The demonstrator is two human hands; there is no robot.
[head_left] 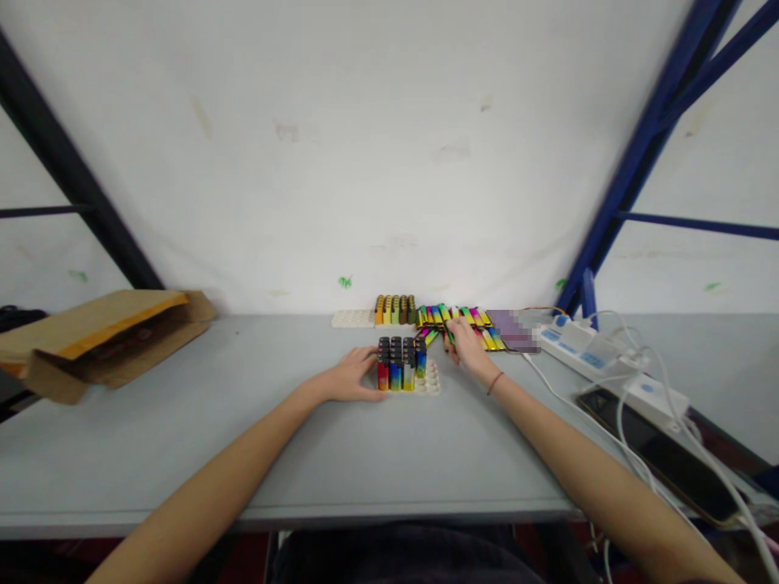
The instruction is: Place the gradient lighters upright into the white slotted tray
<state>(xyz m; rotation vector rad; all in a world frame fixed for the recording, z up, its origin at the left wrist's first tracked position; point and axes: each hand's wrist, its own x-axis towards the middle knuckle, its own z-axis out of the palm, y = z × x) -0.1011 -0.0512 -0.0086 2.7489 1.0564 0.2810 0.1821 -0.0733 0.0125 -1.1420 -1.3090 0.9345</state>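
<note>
Rows of colourful lighters point(396, 371) with black tops stand upright in a pale tray point(429, 383) near the middle of the table. My left hand point(353, 376) grips this tray at its left end, the thumb along the front and the fingers round the back. Behind and to the right, more lighters point(471, 315) lie on their sides in a pile. Over the front of that pile, my right hand point(466, 343) pinches a greenish lighter point(450, 333), mostly covered by the fingers.
Against the wall, a second pale tray point(353, 319) carries yellow to brown cylinders point(395, 309) at its right end. An opened cardboard package point(115, 332) lies at the left. White power strips point(608, 365), cables and a phone point(663, 454) occupy the right side.
</note>
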